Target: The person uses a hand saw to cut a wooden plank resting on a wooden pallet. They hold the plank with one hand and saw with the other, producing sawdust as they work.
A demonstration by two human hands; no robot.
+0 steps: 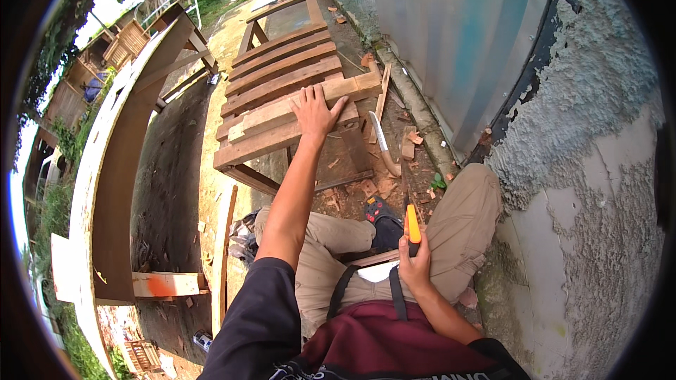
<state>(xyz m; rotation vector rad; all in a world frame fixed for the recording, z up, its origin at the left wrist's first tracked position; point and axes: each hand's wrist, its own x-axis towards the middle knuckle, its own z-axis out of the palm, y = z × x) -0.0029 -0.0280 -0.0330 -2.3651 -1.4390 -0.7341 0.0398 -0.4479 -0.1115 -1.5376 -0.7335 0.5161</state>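
Note:
My left hand (pixel 315 112) lies with fingers spread on a thick wooden piece (pixel 267 115), which rests across a slatted wooden bench (pixel 282 63). The piece runs from the bench's near left to a squared end past its right side. In front of my right knee, my right hand (pixel 414 260) is closed round the yellow and black handle of a handsaw (pixel 413 224). Its blade points away from me, edge-on and hard to make out. The saw is apart from the wooden piece.
A curved knife (pixel 381 137) lies on the ground right of the bench, among wood offcuts (pixel 408 142) and chips. A metal sheet wall (pixel 458 42) and a rough plastered wall (pixel 584 169) border the right. A long wooden table (pixel 113 155) stands left, with a plank (pixel 224 260) nearby.

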